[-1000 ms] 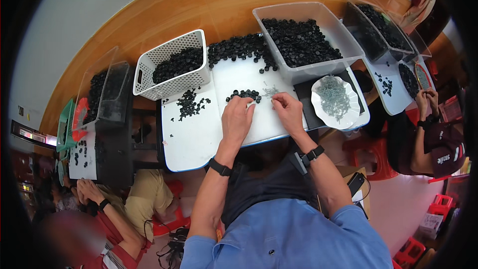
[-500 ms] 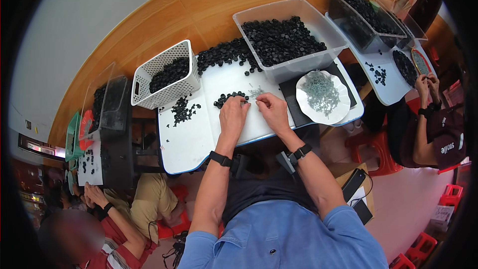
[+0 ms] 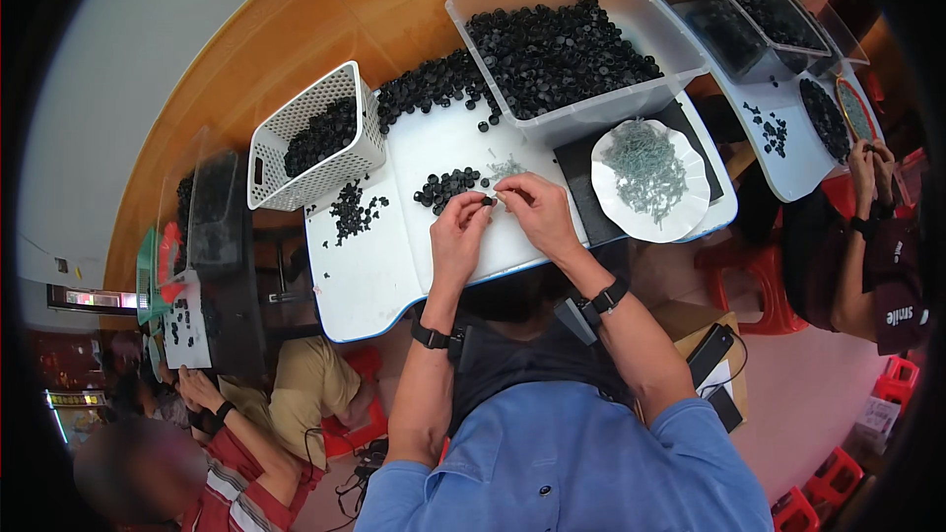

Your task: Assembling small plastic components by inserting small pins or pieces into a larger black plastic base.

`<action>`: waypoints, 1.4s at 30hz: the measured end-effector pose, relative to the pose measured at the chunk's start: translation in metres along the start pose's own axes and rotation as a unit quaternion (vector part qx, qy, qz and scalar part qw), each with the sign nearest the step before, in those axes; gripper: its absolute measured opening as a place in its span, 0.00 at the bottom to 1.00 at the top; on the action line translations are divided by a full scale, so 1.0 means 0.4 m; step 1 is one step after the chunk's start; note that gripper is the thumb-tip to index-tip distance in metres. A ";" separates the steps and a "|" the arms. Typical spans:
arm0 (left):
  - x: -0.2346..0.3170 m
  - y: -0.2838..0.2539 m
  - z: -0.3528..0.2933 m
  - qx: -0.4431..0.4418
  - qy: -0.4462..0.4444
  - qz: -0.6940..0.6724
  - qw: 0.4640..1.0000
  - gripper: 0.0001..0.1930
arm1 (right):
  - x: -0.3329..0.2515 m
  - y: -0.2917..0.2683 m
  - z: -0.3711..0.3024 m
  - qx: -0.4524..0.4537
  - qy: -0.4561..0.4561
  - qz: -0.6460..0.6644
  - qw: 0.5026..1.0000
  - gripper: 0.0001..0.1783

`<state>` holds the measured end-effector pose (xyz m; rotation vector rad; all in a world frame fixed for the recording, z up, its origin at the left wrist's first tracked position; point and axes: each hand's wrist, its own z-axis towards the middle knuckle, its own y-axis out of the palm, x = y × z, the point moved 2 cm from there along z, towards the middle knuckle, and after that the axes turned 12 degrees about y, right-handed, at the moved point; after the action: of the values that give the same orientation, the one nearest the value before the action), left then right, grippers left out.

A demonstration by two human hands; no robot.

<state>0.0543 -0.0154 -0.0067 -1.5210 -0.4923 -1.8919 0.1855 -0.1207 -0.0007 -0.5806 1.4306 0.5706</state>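
My left hand [image 3: 458, 236] pinches a small round black plastic piece [image 3: 487, 201] between thumb and fingertips over the white table's near edge. Close beside it, my right hand [image 3: 540, 219] has thumb and forefinger pressed together against the piece; whatever they hold is too small to make out. Just beyond my left hand lies a cluster of black round pieces [image 3: 445, 189]. A little pile of thin silvery pins [image 3: 507, 167] sits past my right fingertips. More such pins [image 3: 645, 172] fill a white scalloped plate [image 3: 692, 205] on a dark mat to the right.
A large clear bin [image 3: 591, 118] of black pieces stands at the back, beside a heap of them [image 3: 434, 89]. A white perforated basket [image 3: 268, 182] stands left, smaller black parts [image 3: 350, 217] before it. Other people work at tables on both sides. Red stools [image 3: 754, 281] stand right.
My view has shifted slightly. My fingertips have come closer together, and the black piece now shows in my left fingers, a short way nearer me than the cluster.
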 end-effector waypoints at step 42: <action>0.000 -0.001 0.000 0.025 0.021 0.016 0.999 0.09 | 0.029 0.008 -0.002 -0.074 0.037 0.003 0.997 0.06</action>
<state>0.0540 -0.0150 -0.0065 -1.4465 -0.4900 -1.8696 0.1832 -0.1186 -0.0123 -0.7212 1.4677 0.6684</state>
